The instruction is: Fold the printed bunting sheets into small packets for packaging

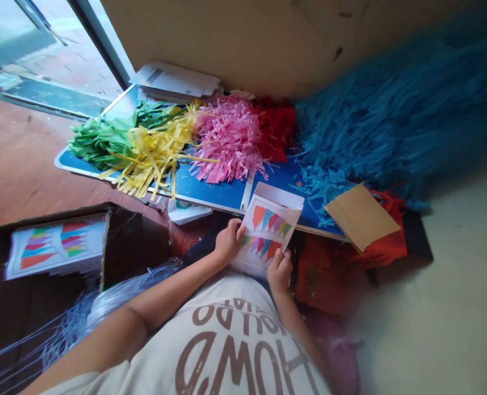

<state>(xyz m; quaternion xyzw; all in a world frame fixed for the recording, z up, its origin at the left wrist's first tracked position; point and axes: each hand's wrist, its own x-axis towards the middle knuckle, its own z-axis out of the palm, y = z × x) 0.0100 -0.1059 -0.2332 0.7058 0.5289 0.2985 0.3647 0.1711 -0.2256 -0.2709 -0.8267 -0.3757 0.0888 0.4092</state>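
A white printed paper packet (264, 233) with pictures of coloured bunting is held upright in front of my lap. Its top end looks open, with a plain flap standing up. My left hand (228, 241) grips its left edge, thumb on the front. Lower down on the right edge, my right hand (279, 269) pinches it between thumb and fingers. Whatever is inside the packet is hidden. Just beyond it lies the blue folding table (219, 189), bearing yellow strips (148, 156), green strips (103, 134), pink strips (229, 137) and red strips (277, 126).
A big heap of blue strips (375, 120) fills the right. A brown cardboard piece (362, 216) rests on orange-red strips (385, 247). White papers (173, 79) stack at the back. At left, a cardboard box (134, 241) contains printed sheets (58, 247), near clear plastic strands (115, 302).
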